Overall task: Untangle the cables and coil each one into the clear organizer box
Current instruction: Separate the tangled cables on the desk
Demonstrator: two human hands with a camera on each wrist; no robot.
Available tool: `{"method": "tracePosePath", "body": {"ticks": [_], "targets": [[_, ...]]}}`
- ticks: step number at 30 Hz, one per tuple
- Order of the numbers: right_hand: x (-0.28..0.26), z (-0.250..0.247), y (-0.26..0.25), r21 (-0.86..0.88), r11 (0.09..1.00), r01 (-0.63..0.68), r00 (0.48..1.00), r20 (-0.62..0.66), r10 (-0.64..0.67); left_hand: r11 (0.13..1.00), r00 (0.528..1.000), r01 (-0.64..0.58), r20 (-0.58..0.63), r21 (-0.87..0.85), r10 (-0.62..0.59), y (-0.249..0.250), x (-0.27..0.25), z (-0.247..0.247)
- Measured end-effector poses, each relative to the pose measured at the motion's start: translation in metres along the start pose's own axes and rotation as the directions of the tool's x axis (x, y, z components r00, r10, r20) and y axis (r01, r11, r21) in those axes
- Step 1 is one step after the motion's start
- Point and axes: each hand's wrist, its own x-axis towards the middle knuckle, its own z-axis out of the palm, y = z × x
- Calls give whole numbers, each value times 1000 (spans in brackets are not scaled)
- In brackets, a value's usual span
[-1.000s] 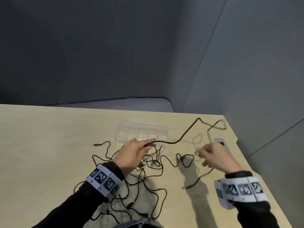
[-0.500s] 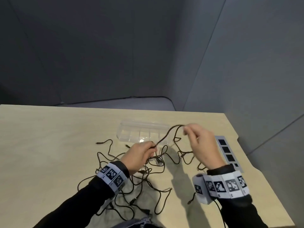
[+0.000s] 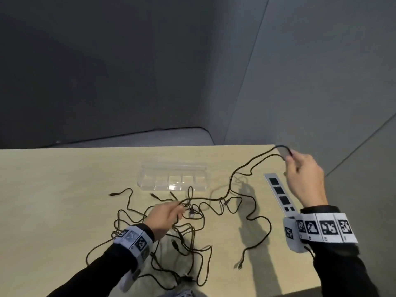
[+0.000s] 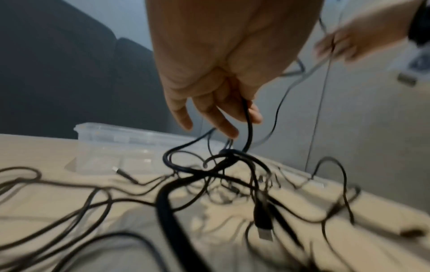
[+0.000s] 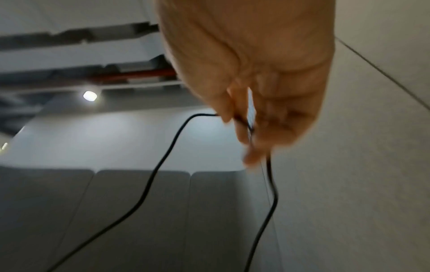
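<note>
A tangle of thin black cables (image 3: pixel 188 224) sprawls across the tan table (image 3: pixel 53 189). My left hand (image 3: pixel 165 217) hovers low over the knot (image 4: pixel 229 152) and pinches one strand (image 4: pixel 248 117) between its fingers. My right hand (image 3: pixel 304 179) is raised at the table's far right corner, pinching a loop of cable (image 3: pixel 282 150) whose two strands (image 5: pixel 163 165) run down to the tangle. The clear organizer box (image 3: pixel 173 179) stands open behind the tangle, with nothing visible in its compartments.
A white strip with black squares (image 3: pixel 280 194) lies on the table under my right forearm. Grey walls close in behind and on the right. The table's right edge (image 3: pixel 285 168) is near my right hand. A loose plug end (image 3: pixel 240 265) lies at front right.
My right hand has swung from above the box out to the far right and upward, drawing a loop of cable out of the tangle. My left hand stays on the knot.
</note>
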Motion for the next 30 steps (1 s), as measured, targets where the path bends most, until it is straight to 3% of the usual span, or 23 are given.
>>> {"method": "tracePosePath", "body": {"ticks": [2,3,5,7,9,10,13,15,18,21,24,27,30], "targets": [[-8,10,-5,-148,988,-38,987,150,60,993,994,-30,-104,-114,18,16,2,-9],[-17,15,-10,-167,986,-7,988,150,32,988,990,-72,-132,-135,54,26,2,-12],[-38,26,-24,-161,963,215,971,136,-194,976,979,-167,-139,-142,147,45,-1,-17],[-57,41,-42,-79,896,438,855,345,-387,953,956,-271,-153,-136,250,61,-5,-20],[-73,61,-52,-1,881,473,718,579,-385,931,931,-342,-182,-124,318,71,-6,-22],[-77,69,-55,19,888,460,700,608,-375,927,925,-353,-196,-127,325,72,-6,-23],[-73,74,-53,183,925,332,762,526,-377,955,966,-240,-139,-171,218,62,-3,-23],[-63,67,-52,241,932,269,786,505,-357,983,986,-154,48,-97,159,52,-3,-16],[-41,49,-53,381,916,125,882,380,-279,993,954,-80,297,84,52,36,-8,2],[-16,35,-47,455,891,-11,959,258,-120,1000,972,7,234,-11,-4,25,-10,10],[-6,29,-32,492,862,-121,979,205,20,988,991,-73,123,133,57,15,-1,9],[2,14,-10,598,761,-251,967,111,231,937,991,-81,126,338,41,2,5,11],[12,-2,8,721,623,-304,927,72,368,909,985,9,154,416,-80,-10,-2,7]]}}
